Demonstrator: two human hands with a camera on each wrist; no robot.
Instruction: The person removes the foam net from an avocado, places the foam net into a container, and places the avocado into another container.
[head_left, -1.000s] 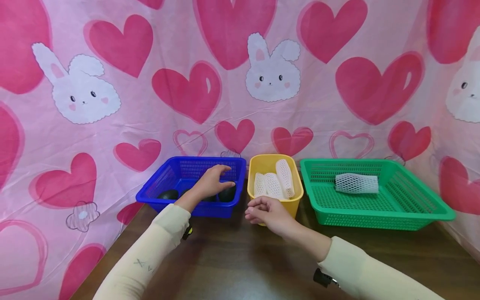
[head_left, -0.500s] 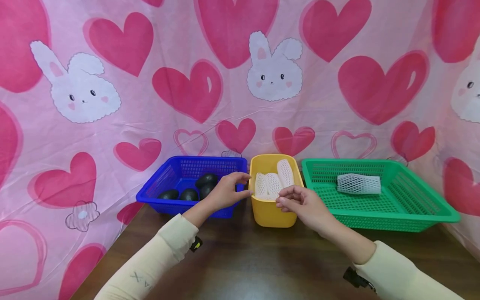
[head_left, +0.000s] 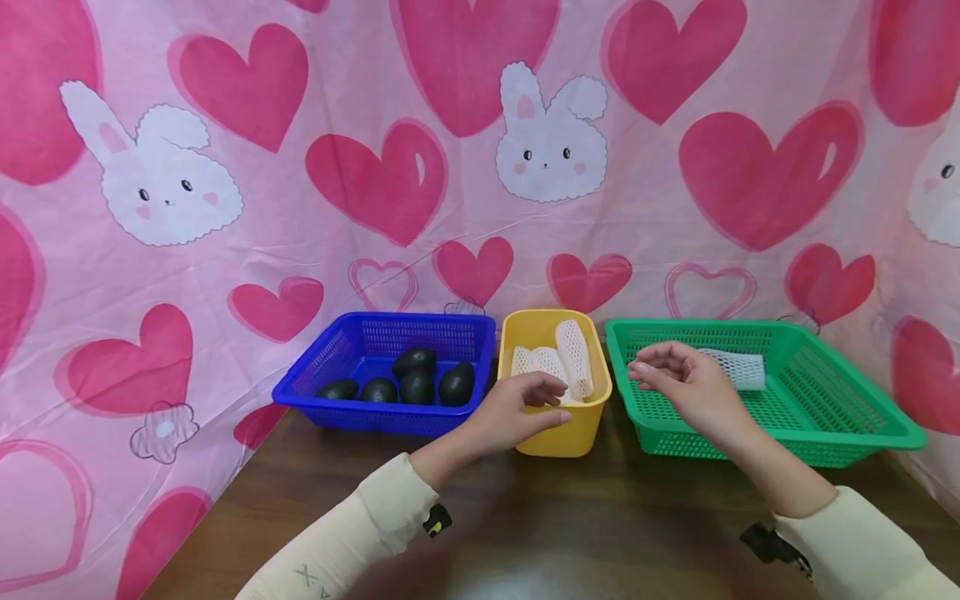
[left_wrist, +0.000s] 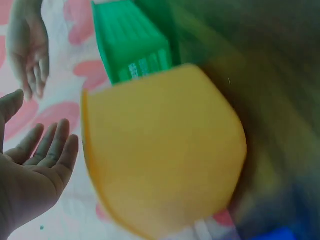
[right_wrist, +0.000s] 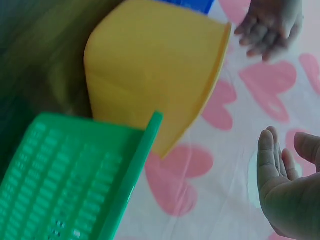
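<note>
My left hand [head_left: 521, 408] hovers at the front of the yellow bin [head_left: 558, 433], fingers loosely bent and holding nothing. White foam net sleeves [head_left: 573, 358] stand in that bin, partly hidden behind the hand. Over the left rim of the green basket [head_left: 780, 446] is my right hand [head_left: 690, 383], its fingers relaxed with nothing between them. Behind it, a white foam net [head_left: 746, 371] lies in the basket, its left end covered by the hand. In the left wrist view the left palm [left_wrist: 35, 182] faces up beside the yellow bin.
A blue basket [head_left: 408, 418] on the left holds several dark avocados [head_left: 456, 385]. All three containers stand in a row on the brown wooden table [head_left: 525, 517]. Behind them hangs a pink cloth [head_left: 465, 208] with hearts and rabbits.
Both hands have moved right: the left from over the blue basket to the yellow bin, the right from the yellow bin to the green basket. The containers stay put.
</note>
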